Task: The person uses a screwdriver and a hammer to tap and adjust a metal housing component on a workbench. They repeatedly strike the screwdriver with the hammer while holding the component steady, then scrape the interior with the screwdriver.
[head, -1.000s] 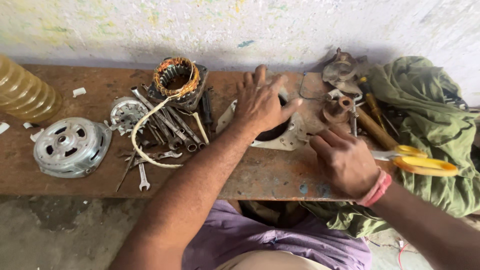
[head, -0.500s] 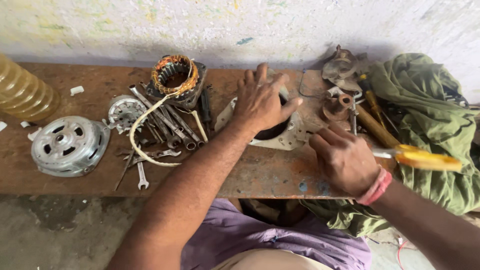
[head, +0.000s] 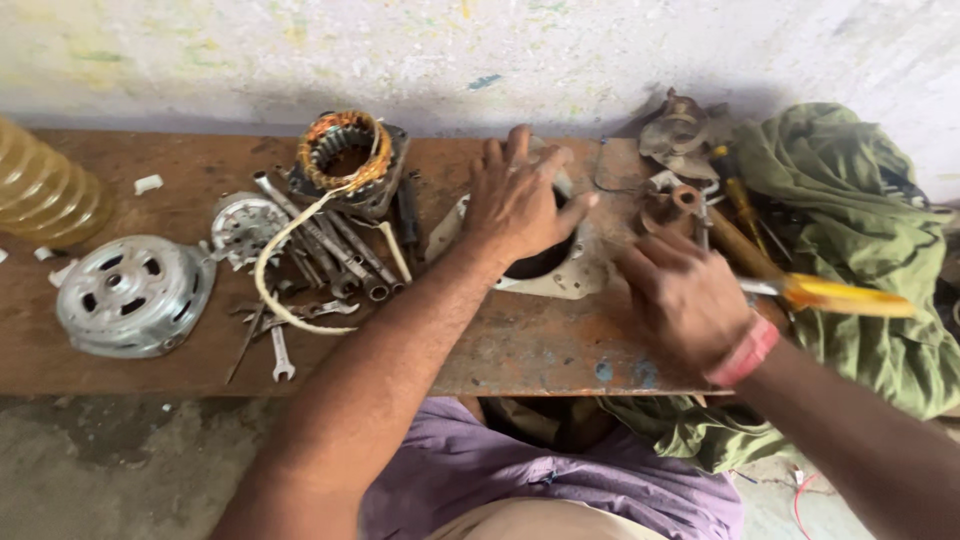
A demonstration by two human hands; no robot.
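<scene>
My fingers (head: 520, 165) spread wide over the motor plate (head: 560, 275) on the bench (head: 530, 345).
My left hand (head: 520, 205) presses it flat; my right hand (head: 685, 300) grips a yellow-handled screwdriver (head: 830, 295), lying crosswise, handle pointing right.

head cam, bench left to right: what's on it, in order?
Ribbed yellow plastic bottle → round metal motor end cover → copper-wound stator → left hand resting on a white motor plate → right hand → yellow-handled screwdriver → green cloth.
</scene>
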